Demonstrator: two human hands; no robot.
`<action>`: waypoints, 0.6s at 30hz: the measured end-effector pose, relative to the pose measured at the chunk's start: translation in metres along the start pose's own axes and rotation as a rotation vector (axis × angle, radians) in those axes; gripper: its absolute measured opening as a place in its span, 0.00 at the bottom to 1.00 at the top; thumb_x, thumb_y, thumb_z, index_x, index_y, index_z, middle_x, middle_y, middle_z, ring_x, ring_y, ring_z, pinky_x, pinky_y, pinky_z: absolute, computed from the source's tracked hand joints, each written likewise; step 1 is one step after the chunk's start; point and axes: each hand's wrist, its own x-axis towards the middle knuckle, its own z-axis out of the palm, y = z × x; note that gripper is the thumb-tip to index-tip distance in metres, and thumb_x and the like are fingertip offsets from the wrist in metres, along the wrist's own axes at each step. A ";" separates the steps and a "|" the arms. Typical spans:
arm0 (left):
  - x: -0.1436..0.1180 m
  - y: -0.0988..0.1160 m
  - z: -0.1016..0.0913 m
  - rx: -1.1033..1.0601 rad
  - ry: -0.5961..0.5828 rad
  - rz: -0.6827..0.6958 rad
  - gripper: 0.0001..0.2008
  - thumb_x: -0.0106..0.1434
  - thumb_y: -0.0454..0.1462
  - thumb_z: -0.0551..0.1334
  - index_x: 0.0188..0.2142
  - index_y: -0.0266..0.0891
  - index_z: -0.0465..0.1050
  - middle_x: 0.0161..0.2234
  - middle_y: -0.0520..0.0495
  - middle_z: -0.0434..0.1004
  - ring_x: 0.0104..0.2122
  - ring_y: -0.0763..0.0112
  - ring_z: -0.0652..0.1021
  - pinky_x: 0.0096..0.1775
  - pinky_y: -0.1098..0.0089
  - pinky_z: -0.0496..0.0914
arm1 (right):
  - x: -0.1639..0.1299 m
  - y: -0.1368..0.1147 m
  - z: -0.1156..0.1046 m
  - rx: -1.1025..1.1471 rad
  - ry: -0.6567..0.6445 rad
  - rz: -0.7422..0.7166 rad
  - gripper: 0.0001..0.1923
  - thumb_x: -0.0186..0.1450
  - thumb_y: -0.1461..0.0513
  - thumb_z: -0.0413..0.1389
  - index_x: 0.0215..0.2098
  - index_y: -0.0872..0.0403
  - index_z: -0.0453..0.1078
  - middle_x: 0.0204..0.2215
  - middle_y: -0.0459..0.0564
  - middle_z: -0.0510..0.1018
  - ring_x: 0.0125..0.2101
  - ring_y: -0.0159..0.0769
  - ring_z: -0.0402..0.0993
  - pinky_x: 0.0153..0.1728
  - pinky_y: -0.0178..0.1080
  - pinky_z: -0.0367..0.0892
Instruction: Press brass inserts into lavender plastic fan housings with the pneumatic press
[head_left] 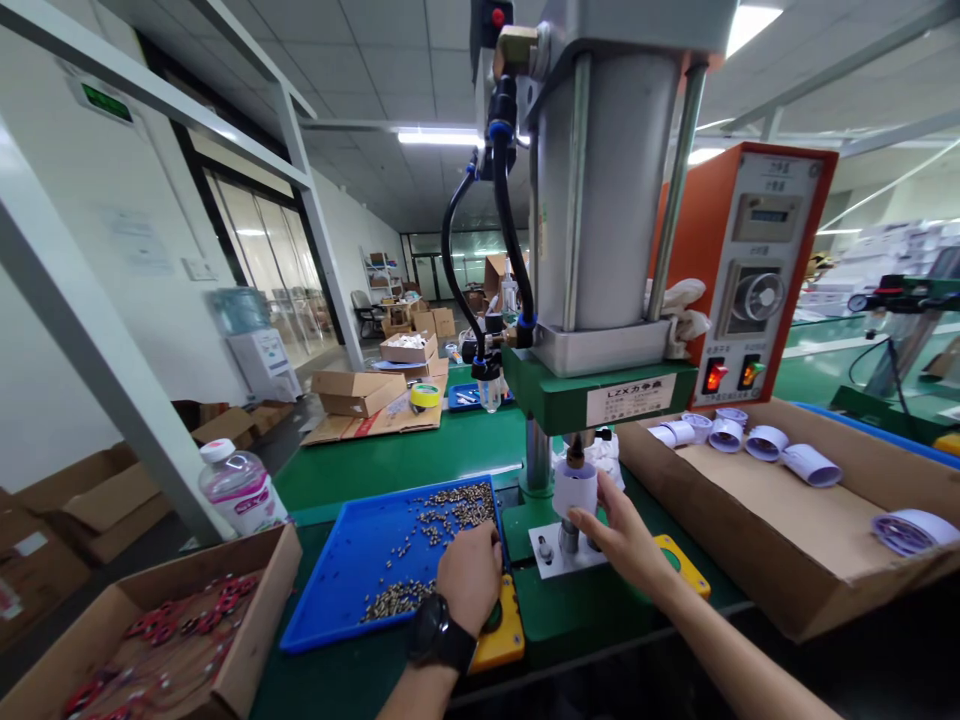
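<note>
My right hand (619, 530) grips a white cylindrical sleeve (574, 490), thumb in front and fingers on its far right side. The sleeve stands upright over a metal post on the press's base plate (538, 560), right below the press ram (575, 452). My left hand (471, 572), wearing a black watch (439, 632), is curled at the right edge of a blue tray (337, 570), above a yellow button box (502, 640). Its fingertips are hidden, so anything in them does not show. Many small metal parts (397, 598) lie scattered in the tray.
A cardboard box (750, 560) at right holds several white sleeves (810, 465). Another box (255, 620) at left contains red parts with wires. The press cylinder (607, 200) and an orange control box (750, 270) rise ahead. A bottle (240, 490) stands behind the left box.
</note>
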 end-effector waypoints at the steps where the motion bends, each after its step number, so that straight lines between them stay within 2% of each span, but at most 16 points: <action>1: 0.001 0.000 0.000 0.002 0.001 0.001 0.08 0.64 0.35 0.54 0.34 0.42 0.73 0.35 0.47 0.80 0.37 0.67 0.78 0.35 0.70 0.62 | 0.001 -0.002 0.000 0.029 0.011 -0.011 0.23 0.62 0.52 0.56 0.53 0.52 0.61 0.41 0.50 0.75 0.40 0.39 0.71 0.42 0.39 0.67; 5: 0.002 -0.001 0.003 0.005 0.007 0.019 0.08 0.64 0.36 0.54 0.33 0.42 0.72 0.35 0.47 0.80 0.37 0.67 0.77 0.36 0.70 0.62 | 0.004 -0.012 -0.001 0.099 0.058 -0.083 0.22 0.63 0.53 0.56 0.52 0.51 0.61 0.43 0.50 0.75 0.41 0.38 0.71 0.43 0.38 0.67; 12: 0.003 -0.003 0.006 -0.016 0.025 0.024 0.08 0.63 0.35 0.55 0.32 0.42 0.72 0.33 0.48 0.80 0.35 0.67 0.78 0.32 0.70 0.60 | -0.007 -0.010 0.003 -0.085 0.007 -0.053 0.22 0.62 0.57 0.56 0.53 0.51 0.61 0.46 0.51 0.74 0.45 0.40 0.71 0.47 0.39 0.66; 15: 0.002 -0.002 0.001 -0.021 0.039 0.031 0.08 0.64 0.35 0.54 0.32 0.42 0.72 0.33 0.49 0.80 0.35 0.67 0.77 0.33 0.70 0.61 | -0.011 -0.005 0.004 -0.142 0.024 -0.067 0.23 0.62 0.56 0.56 0.54 0.52 0.61 0.49 0.52 0.74 0.48 0.42 0.70 0.50 0.40 0.65; 18: -0.008 0.000 -0.008 -0.063 0.114 0.064 0.11 0.67 0.35 0.50 0.35 0.41 0.71 0.35 0.48 0.78 0.36 0.67 0.77 0.37 0.70 0.64 | -0.014 -0.001 0.006 -0.189 0.020 -0.050 0.24 0.61 0.56 0.56 0.55 0.52 0.61 0.51 0.52 0.73 0.50 0.43 0.70 0.51 0.41 0.65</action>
